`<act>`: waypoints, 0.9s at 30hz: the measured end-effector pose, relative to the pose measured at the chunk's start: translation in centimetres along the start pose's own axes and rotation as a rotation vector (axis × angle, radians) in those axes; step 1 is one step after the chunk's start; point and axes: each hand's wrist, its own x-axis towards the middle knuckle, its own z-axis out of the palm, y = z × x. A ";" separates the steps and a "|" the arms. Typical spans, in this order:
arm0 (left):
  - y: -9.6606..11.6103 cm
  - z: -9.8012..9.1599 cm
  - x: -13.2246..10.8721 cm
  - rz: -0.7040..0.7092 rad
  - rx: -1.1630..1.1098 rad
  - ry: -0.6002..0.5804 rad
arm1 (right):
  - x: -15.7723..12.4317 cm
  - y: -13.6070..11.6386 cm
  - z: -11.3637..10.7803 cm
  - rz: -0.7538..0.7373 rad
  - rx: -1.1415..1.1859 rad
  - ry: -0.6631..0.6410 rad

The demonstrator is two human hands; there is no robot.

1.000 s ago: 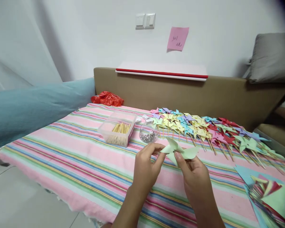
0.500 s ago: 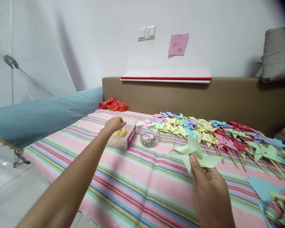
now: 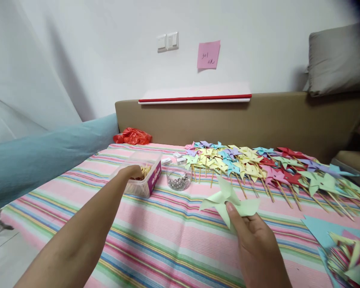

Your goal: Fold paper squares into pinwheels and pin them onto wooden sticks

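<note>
My right hand (image 3: 255,236) pinches a pale green paper pinwheel (image 3: 227,196) at its centre, thumb on top, with the blades spread out; no stick shows on it. My left hand (image 3: 130,173) reaches into a clear plastic box (image 3: 155,180) with a purple label, among thin wooden sticks (image 3: 145,170). Its fingers are hidden by the hand itself and the box. Just right of this box, a round clear container (image 3: 179,181) holds small shiny metal pieces.
Many coloured pinwheels on sticks (image 3: 243,160) lie across the right of the striped cloth (image 3: 168,236). Cut paper pieces (image 3: 348,252) sit on blue paper at the lower right. Small white boxes (image 3: 180,160) and a red plastic bag (image 3: 133,136) lie farther back.
My left hand has lowered from above the box of sticks into it. My right hand still holds the pale green pinwheel. The view has swung a little to the right.
</note>
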 end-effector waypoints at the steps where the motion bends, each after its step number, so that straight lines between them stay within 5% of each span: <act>1: 0.4 -0.4 0.4 -0.026 0.025 -0.023 | 0.0 0.1 0.0 0.001 -0.004 -0.010; 6: 5.8 -3.3 -1.0 -0.094 0.126 -0.119 | 0.6 0.7 0.2 -0.002 0.004 -0.091; 9: 10.8 -3.5 -6.7 0.041 -0.083 -0.136 | 0.8 0.7 0.3 -0.028 0.100 -0.194; 13: 15.5 -0.9 -15.1 0.140 -0.438 -0.284 | 0.1 -0.3 0.2 -0.080 0.274 -0.333; 19: 17.2 2.3 -19.2 0.372 -0.549 -0.372 | -0.9 -2.0 -1.2 -0.245 0.310 -0.473; 27: 18.3 1.6 -19.4 0.514 -0.667 -0.314 | -1.2 -2.2 -1.9 -0.464 0.329 -0.535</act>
